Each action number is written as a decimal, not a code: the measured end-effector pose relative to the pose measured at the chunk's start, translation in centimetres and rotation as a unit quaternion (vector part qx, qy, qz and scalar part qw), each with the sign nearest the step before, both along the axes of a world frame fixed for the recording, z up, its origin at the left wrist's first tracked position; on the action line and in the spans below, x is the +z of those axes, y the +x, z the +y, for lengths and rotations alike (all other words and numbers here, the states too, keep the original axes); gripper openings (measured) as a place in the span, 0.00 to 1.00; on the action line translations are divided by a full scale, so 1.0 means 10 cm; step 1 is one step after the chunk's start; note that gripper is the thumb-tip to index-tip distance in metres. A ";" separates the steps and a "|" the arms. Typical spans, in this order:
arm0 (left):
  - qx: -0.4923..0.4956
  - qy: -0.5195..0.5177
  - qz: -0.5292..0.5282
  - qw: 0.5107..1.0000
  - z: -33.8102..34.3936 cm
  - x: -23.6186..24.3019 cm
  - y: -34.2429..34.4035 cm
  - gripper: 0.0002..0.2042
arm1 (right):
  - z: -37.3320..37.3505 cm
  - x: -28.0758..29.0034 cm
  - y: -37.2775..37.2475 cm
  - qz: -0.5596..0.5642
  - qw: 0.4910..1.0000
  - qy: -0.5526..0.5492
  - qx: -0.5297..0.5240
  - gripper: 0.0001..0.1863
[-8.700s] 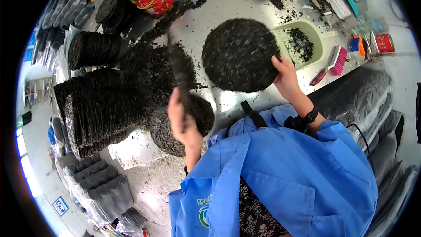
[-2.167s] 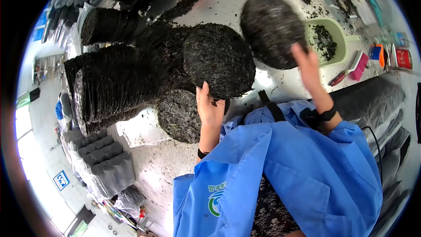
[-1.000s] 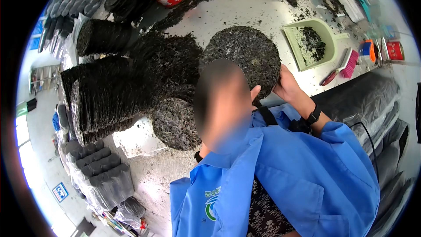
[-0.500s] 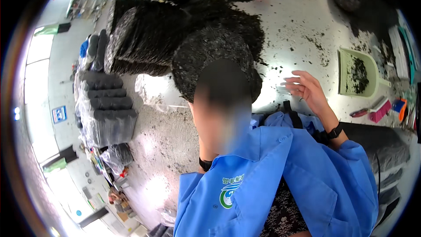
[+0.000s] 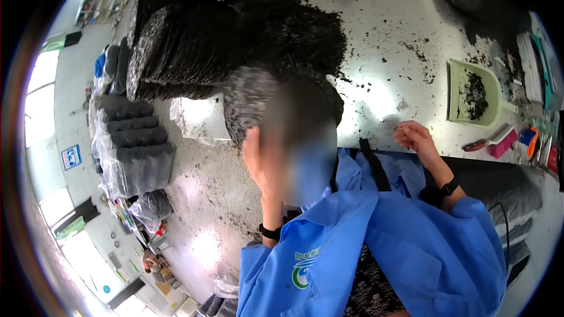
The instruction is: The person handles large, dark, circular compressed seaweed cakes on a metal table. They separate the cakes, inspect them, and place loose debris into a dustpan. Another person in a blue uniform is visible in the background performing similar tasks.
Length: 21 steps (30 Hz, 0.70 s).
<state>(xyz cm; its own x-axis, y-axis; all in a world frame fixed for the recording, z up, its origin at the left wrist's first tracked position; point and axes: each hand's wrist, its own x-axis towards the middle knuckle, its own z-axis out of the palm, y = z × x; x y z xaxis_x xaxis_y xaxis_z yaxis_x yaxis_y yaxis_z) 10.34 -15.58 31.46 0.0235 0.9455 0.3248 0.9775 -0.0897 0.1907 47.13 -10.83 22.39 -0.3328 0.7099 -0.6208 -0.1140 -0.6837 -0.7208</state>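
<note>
A thick round stack (image 5: 247,103) of black, flaky sheets, which look like dried seaweed, stands at the near left edge of the table and is smeared by motion. At its lower edge is my left hand (image 5: 254,161), some fingers upright and together; a blurred patch hides the rest, so its grip cannot be told. Over the table's front edge, to the right, my right hand (image 5: 415,136) has its fingers curled together in a pinch; whatever they hold is too small to make out. Behind the round stack lies a long row of black sheets (image 5: 182,41), beside a loose black heap (image 5: 305,41).
Black flakes lie scattered over the white table (image 5: 388,41). To the right are a pale green dustpan (image 5: 493,85) with black flakes in it and a pink-bristled brush (image 5: 502,142). Wrapped dark bundles (image 5: 141,152) stand at left; a person (image 5: 155,264) is in the background.
My right hand has come down nearer the table's front edge, its fingers going from spread to curled. The round stack has shifted slightly left and down, and more of my left hand shows.
</note>
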 end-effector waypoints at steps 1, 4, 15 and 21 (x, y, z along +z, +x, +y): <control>-0.025 -0.079 0.051 0.995 -0.02 -0.07 0.01 0.20 | -0.03 -0.03 0.03 -0.015 1.000 -0.008 0.001 0.14; -0.067 -0.196 0.096 0.974 -0.09 -0.24 0.05 0.18 | -0.14 -0.15 0.01 -0.005 1.000 -0.015 0.001 0.12; -0.216 -0.131 -0.098 0.963 0.67 0.61 0.41 0.14 | -1.30 0.59 0.72 0.126 0.818 0.130 0.546 0.07; -0.370 -0.086 -0.148 0.913 0.85 0.26 0.87 0.13 | -1.83 0.89 0.89 0.071 0.837 -0.021 0.542 0.09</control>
<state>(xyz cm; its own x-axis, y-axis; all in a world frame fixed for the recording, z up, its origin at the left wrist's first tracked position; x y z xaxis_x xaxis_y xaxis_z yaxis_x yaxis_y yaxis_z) 19.09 -7.10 34.03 0.6124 0.7433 0.2692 0.5643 -0.6495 0.5097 56.05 -29.08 31.27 -0.8399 -0.0780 -0.5371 0.5071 -0.4652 -0.7255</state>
